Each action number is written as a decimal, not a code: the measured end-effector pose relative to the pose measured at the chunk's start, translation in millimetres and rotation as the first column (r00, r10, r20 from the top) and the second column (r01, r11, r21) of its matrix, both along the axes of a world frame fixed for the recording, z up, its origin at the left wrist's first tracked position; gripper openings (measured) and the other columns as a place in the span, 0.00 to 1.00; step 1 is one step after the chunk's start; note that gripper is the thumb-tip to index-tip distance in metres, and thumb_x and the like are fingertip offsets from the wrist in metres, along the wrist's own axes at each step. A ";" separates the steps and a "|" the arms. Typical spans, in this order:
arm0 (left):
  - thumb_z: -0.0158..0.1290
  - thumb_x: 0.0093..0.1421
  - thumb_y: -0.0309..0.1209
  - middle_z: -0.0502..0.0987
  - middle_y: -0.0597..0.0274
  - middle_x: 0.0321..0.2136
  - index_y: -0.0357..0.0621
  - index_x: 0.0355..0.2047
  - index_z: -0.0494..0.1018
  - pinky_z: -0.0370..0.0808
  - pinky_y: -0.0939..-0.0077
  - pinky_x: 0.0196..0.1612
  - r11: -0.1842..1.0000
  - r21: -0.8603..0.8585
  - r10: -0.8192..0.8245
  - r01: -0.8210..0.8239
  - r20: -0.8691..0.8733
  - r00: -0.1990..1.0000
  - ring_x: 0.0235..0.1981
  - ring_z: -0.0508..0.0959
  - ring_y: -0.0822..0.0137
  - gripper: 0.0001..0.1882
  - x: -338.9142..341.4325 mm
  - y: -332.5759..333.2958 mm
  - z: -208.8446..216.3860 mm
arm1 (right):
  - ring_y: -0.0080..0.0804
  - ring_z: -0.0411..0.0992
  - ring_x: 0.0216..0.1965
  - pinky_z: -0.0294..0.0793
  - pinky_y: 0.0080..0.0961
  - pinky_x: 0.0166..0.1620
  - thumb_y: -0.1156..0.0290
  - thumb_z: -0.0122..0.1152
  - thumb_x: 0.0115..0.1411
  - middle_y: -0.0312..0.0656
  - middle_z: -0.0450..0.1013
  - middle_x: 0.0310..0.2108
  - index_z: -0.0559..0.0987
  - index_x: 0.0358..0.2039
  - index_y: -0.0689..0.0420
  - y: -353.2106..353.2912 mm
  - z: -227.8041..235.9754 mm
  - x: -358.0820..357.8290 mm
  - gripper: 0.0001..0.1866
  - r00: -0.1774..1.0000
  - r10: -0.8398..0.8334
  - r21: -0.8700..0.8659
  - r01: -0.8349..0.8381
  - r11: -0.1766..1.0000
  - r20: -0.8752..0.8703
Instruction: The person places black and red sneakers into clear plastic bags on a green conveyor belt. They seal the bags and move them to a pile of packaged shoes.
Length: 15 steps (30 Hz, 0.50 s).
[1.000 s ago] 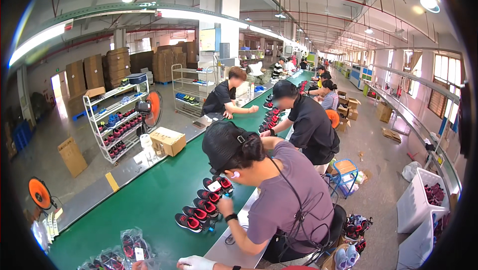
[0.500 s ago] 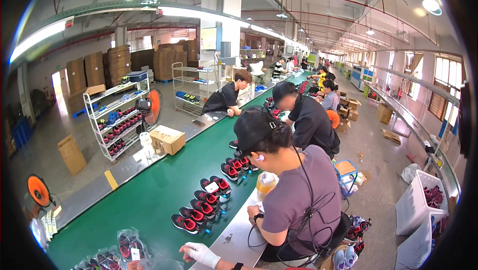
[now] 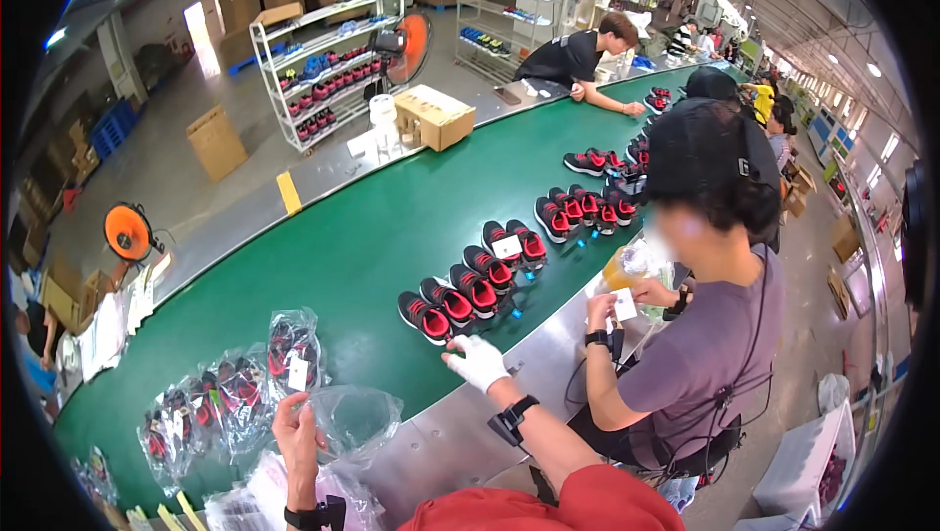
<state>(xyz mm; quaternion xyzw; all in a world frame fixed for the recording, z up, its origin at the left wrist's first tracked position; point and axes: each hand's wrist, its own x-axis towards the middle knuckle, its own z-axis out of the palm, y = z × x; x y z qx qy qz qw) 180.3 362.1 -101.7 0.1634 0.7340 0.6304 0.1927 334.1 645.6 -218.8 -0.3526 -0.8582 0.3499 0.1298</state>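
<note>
My left hand, bare, is raised over the near edge of the belt. Its thumb and fingers are closed on the rim of a clear plastic bag, which puffs out to the right. In a white glove, my right hand reaches over the belt with its fingers apart. Its fingertips are close to the nearest black-and-red sneaker, and I see nothing in its grasp. Several similar sneakers stand in a row beyond, a white card on one pair. Left of my left hand lie bagged sneakers.
The green conveyor belt runs away to the upper right. A co-worker sits close on my right, holding a white card. Across the belt are a cardboard box, an orange fan and a shoe rack.
The view has tilted down and turned left. My left hand and the plastic bag have come up into view, and my gloved right hand has moved closer to the nearest sneaker.
</note>
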 end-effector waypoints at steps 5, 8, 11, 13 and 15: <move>0.45 0.59 0.24 0.66 0.67 0.12 0.38 0.41 0.67 0.59 0.81 0.10 0.998 -0.063 0.033 -0.030 0.047 0.998 0.07 0.62 0.77 0.10 -6.8 16.5 -9.5 | 0.45 0.66 0.43 0.66 0.40 0.47 0.47 0.58 0.47 0.46 0.69 0.37 0.77 0.38 0.47 49.4 -14.6 -21.6 0.22 0.984 0.099 0.393 -0.150 0.907 0.145; 0.45 0.60 0.26 0.63 0.69 0.11 0.39 0.43 0.66 0.56 0.81 0.08 0.998 -0.063 0.020 -0.019 0.027 0.999 0.06 0.60 0.78 0.11 -9.7 20.7 -14.9 | 0.44 0.66 0.43 0.61 0.46 0.49 0.47 0.60 0.45 0.45 0.69 0.36 0.77 0.35 0.47 50.0 -33.7 -54.9 0.21 0.944 0.152 0.444 -0.274 0.853 0.291; 0.45 0.61 0.28 0.60 0.72 0.09 0.40 0.44 0.65 0.53 0.82 0.07 0.997 -0.055 -0.051 0.050 -0.029 0.998 0.05 0.57 0.79 0.12 -16.5 30.6 -21.2 | 0.40 0.65 0.43 0.56 0.53 0.47 0.48 0.62 0.44 0.42 0.68 0.36 0.77 0.36 0.46 36.6 -62.1 -85.0 0.21 0.867 0.109 0.429 -0.345 0.835 0.486; 0.45 0.61 0.29 0.60 0.72 0.09 0.41 0.44 0.65 0.52 0.82 0.06 0.995 -0.076 -0.068 0.066 -0.023 0.997 0.05 0.57 0.79 0.11 -24.6 44.2 -24.1 | 0.40 0.66 0.44 0.55 0.52 0.48 0.48 0.61 0.46 0.42 0.68 0.38 0.78 0.35 0.46 43.3 -62.6 -78.9 0.20 0.861 0.128 0.390 -0.349 0.852 0.493; 0.45 0.61 0.29 0.60 0.72 0.09 0.41 0.43 0.65 0.52 0.82 0.06 0.993 -0.114 -0.035 0.039 0.037 0.999 0.05 0.57 0.79 0.10 -34.2 53.8 -26.8 | 0.38 0.67 0.44 0.57 0.52 0.48 0.45 0.56 0.48 0.43 0.69 0.38 0.79 0.34 0.46 50.1 -57.6 -73.4 0.20 0.891 0.147 0.312 -0.299 0.902 0.430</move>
